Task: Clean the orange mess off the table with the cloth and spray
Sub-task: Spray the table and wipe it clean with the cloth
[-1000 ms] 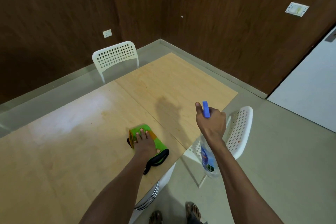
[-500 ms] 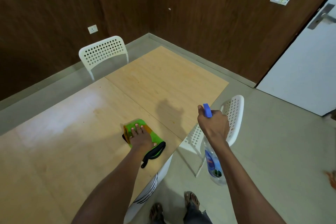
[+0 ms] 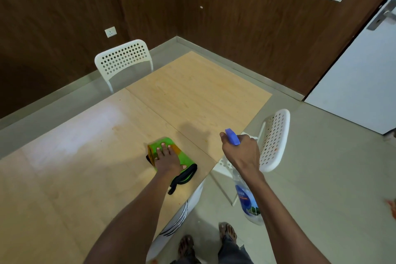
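Cloth (image 3: 166, 152) unmoved under left hand (image 3: 167, 157), right hand (image 3: 241, 152) still gripping spray bottle (image 3: 246, 197)

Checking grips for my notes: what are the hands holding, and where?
The right hand grips the spray bottle at its neck, below the blue head. The left hand presses flat on the green cloth.

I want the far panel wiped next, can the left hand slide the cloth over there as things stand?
Probably yes: the left hand presses flat on the cloth, and the table beyond shows nothing in the way.
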